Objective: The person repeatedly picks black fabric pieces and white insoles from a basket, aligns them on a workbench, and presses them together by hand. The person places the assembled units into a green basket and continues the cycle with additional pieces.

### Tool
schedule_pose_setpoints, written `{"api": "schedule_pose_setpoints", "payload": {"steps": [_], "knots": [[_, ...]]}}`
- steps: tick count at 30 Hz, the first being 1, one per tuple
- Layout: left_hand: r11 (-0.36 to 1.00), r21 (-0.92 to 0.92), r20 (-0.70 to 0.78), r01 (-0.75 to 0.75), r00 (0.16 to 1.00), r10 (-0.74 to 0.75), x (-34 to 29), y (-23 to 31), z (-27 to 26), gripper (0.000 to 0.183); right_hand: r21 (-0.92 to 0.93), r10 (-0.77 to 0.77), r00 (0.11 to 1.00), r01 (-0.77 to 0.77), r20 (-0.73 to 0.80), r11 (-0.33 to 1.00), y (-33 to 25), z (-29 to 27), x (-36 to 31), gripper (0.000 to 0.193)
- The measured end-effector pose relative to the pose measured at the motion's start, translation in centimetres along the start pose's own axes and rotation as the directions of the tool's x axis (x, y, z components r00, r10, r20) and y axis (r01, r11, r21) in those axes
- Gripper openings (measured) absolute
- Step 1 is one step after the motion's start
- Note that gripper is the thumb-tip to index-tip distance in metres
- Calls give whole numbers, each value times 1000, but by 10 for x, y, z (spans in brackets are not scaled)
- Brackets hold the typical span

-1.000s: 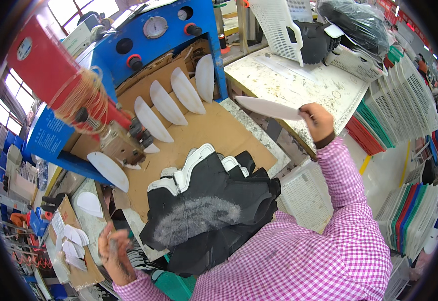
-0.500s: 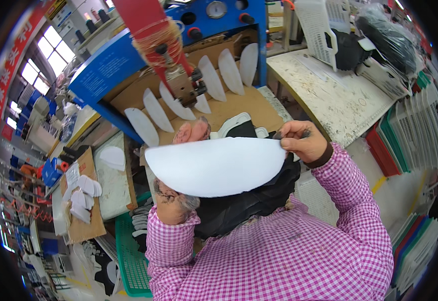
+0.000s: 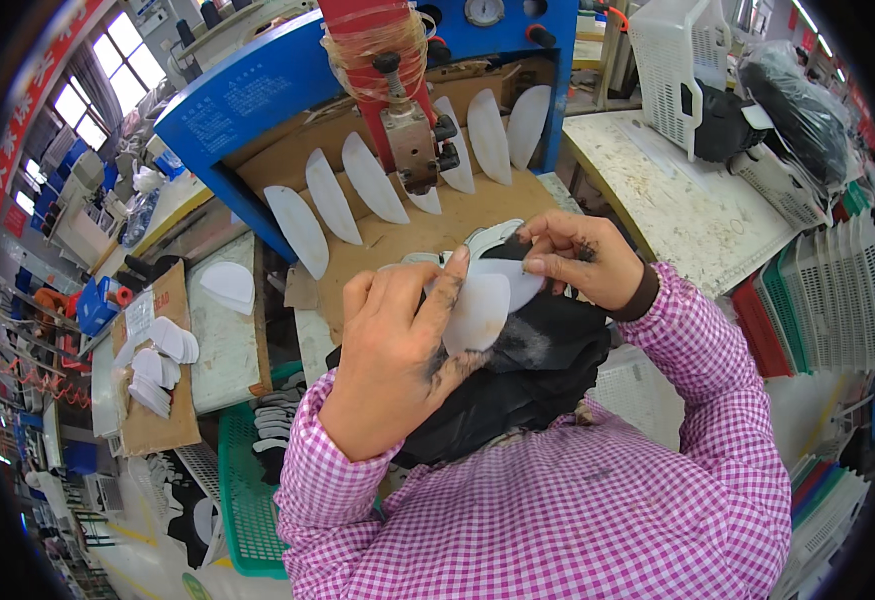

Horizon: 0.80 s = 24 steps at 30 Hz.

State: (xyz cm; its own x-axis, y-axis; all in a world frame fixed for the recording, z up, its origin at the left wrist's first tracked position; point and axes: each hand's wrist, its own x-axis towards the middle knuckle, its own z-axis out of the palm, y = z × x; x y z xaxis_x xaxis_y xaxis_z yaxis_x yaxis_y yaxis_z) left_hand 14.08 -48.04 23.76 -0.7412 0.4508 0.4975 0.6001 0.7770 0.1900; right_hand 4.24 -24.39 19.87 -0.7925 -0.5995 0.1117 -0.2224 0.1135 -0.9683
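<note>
Between my two hands is a white half-moon sheet piece (image 3: pixel 477 312), bent so that two overlapping rounded parts show. My left hand (image 3: pixel 392 340) grips its left side, thumb against the sheet. With thumb and fingertips pinched, my right hand (image 3: pixel 587 262) holds the right end. Both hands have dark smudges on the fingers. Below them, black fabric (image 3: pixel 517 375) with a whitish smear lies over my lap. A pale-edged dark piece (image 3: pixel 492 238) shows just behind the hands, partly hidden by them.
Ahead stands a blue machine (image 3: pixel 227 110) with a red arm and metal head (image 3: pixel 412 145). Several white half-moon pieces (image 3: pixel 332 195) lean along its cardboard-lined bed (image 3: pixel 387 250). White pieces (image 3: pixel 162 350) lie on cardboard at left, above a green basket (image 3: pixel 242 500). A worktable (image 3: pixel 677 180) is at right.
The white piece was spread wide and flat; it is now bent into a smaller shape. My left hand has come up in front of it, and my right hand has moved slightly inward.
</note>
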Motion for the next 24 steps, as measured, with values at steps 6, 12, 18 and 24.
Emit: {"api": "schedule_pose_setpoints", "payload": {"steps": [6,12,18,24], "knots": [[975,217,1,55,998,-56,12,6,17,78,-305,-219,976,209,3,929,-24,13,3,23],[980,196,-76,25,997,-10,11,3,24,73,46,-14,1000,14,-2,999,-1,5,22,18],[736,-674,-276,61,903,-328,-56,-5,23,39,254,-15,987,55,-157,966,56,-29,28,17],[-377,-774,633,509,615,-470,-107,16,66,29,424,9,990,53,-144,904,111,-21,35,15]]}}
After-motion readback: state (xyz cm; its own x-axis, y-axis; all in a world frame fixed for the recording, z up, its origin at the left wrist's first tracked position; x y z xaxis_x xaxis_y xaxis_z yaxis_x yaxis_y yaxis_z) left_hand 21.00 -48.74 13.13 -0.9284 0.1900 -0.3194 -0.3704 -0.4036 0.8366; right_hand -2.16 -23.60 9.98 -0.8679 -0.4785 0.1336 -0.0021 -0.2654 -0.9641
